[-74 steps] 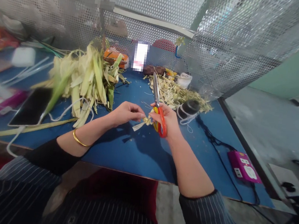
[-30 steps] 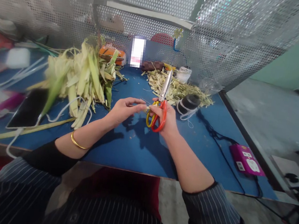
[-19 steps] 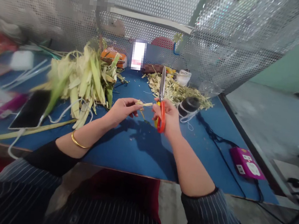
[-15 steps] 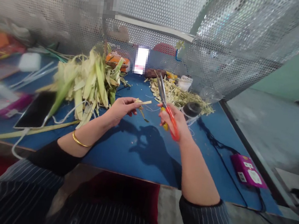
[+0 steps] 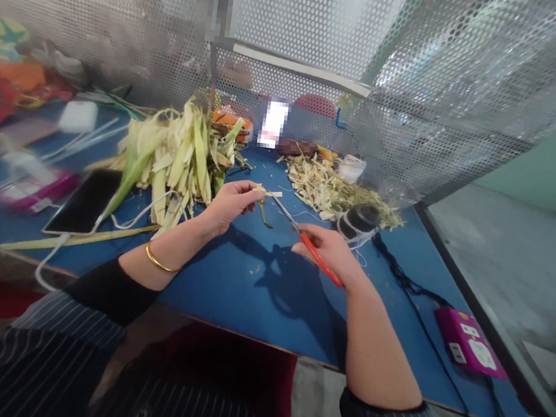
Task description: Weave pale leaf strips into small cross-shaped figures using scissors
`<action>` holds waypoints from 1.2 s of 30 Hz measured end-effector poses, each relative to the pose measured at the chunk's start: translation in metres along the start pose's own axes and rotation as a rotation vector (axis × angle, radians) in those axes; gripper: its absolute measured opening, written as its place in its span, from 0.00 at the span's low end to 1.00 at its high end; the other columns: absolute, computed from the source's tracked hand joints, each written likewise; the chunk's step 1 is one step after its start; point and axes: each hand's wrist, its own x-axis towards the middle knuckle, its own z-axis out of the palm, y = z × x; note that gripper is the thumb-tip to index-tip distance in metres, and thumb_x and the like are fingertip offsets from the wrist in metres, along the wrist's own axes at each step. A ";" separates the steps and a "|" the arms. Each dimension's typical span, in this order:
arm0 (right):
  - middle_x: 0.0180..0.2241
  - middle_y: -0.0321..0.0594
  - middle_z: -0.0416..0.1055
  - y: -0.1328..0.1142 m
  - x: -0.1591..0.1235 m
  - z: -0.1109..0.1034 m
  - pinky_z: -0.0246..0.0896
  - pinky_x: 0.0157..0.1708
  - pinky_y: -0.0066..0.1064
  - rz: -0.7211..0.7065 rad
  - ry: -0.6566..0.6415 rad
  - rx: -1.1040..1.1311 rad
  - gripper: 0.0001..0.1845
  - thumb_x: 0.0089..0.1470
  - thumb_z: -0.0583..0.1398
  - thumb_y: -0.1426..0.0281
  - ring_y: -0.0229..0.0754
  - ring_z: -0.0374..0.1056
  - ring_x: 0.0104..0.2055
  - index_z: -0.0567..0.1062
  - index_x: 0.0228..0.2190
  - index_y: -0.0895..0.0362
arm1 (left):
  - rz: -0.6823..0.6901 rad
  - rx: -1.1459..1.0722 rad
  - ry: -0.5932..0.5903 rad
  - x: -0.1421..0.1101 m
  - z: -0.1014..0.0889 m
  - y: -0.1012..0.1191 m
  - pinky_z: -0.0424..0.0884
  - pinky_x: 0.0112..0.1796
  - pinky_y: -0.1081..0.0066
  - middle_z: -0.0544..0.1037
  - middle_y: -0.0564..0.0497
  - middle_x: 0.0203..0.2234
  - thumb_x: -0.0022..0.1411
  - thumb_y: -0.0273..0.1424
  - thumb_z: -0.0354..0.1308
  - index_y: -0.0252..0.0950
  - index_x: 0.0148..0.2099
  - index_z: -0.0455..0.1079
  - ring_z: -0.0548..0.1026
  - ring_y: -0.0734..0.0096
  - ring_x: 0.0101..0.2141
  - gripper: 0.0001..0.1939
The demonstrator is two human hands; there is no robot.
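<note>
Between the thumb and fingers of my left hand (image 5: pixel 235 205) is pinched a small piece of corn husk (image 5: pixel 273 194), its pale end pointing right and a darker strip hanging below. My right hand (image 5: pixel 328 249) is closed round the red handle of a pair of scissors (image 5: pixel 320 259). The blades point up and left, their tips at the pale end of the husk; whether they touch it I cannot tell. A heap of corn husks (image 5: pixel 166 155) lies to the left of my left hand. Beyond my right hand spreads a pile of husk scraps (image 5: pixel 325 184).
A dark spool of thread (image 5: pixel 358 222) stands behind my right hand. A phone (image 5: pixel 85 201) with a white cable lies at the left, and a purple power strip (image 5: pixel 471 342) with black cords at the right. A perforated metal screen (image 5: pixel 298 30) closes off the back of the blue table (image 5: pixel 229 283).
The scissors have swung from pointing up to pointing left, and their tips have come to the husk in my left hand. The whole view has shifted slightly.
</note>
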 end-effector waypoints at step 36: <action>0.19 0.32 0.62 -0.002 0.007 0.007 0.51 0.15 0.26 0.112 0.385 0.413 0.26 0.43 0.64 0.51 0.32 0.56 0.15 0.75 0.38 0.57 | -0.153 -0.132 0.042 0.004 0.001 -0.006 0.61 0.26 0.76 0.74 0.52 0.24 0.48 0.37 0.67 0.36 0.32 0.76 0.69 0.79 0.25 0.11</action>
